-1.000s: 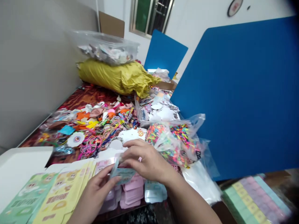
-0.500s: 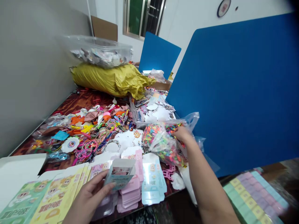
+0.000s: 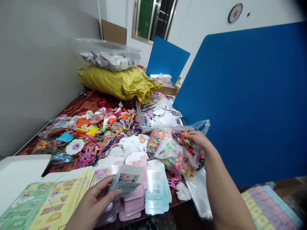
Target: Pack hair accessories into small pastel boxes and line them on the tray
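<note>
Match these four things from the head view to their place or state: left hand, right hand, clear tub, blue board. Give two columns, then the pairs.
1. Left hand
2. Right hand
3. Clear tub
4. Blue board

A. Resting on the yellow sack
B. Holding a pale blue card
C. Standing upright at the right
D. Touching a bag of coloured pieces

Pairs: 1-B, 2-D, 3-A, 4-C

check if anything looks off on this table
Loose coloured rubber bands lie spilled in a tangled heap across the red patterned table cover, unsorted, while the right hand rests on a bulging clear bag of colourful pieces.
</note>
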Tool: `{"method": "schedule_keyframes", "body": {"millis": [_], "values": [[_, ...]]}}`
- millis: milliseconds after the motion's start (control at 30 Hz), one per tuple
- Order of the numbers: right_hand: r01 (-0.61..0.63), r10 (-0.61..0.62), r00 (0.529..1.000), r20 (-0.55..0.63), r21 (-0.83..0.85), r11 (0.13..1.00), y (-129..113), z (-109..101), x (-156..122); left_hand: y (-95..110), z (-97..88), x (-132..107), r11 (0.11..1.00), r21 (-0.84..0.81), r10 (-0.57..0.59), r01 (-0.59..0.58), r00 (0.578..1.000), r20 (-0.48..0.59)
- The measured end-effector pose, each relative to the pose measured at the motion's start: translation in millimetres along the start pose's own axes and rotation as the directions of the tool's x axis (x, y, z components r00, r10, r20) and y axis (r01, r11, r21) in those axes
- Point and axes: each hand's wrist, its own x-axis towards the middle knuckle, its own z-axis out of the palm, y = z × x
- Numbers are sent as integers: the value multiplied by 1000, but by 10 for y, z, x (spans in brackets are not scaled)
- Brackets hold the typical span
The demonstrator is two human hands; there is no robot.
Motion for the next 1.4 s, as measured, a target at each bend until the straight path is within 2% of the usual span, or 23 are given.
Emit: {"method": "schedule_keyframes", "body": {"millis": [167,467,667,933,1133,1400], "values": [[-21,23,998,-56,34,999,-47,20,-51,25,-21,-39,1000,-1,9,-9,1000,-5],[-28,27,1000,7,113,993,-91,10,-105,-49,-56,-54,998,-55,6,-4,999,33],[-56,56,998,8,38,998,-113,22,-76,1,-40,-63,994,-109,5,-2,1000,23],[-68,69,998,-6,51,996,-86,17,-50,-89,-88,-68,995,-105,3,0,1000,22],[-48,35,997,74,188,981,-98,1,-70,-36,-72,-66,984,-176,-6,22,996,87],[-68,23,994,108,431,900,-124,11,-12,-45,-99,-100,981,-189,-19,35,996,82]]}}
